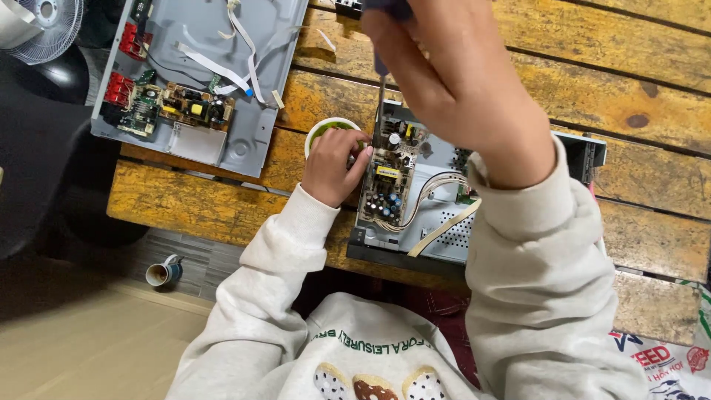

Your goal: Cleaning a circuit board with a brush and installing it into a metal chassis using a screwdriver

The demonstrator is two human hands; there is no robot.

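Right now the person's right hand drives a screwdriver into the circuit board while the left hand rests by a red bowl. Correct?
Not quite. The head view shows the left hand beside a green bowl, not red. The right hand does hold the screwdriver over the circuit board.

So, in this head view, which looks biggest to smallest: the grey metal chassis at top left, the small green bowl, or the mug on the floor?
1. Grey metal chassis
2. Green bowl, partly hidden by the left hand
3. Mug, though it sits farther from the camera, so this ranking is unsure.
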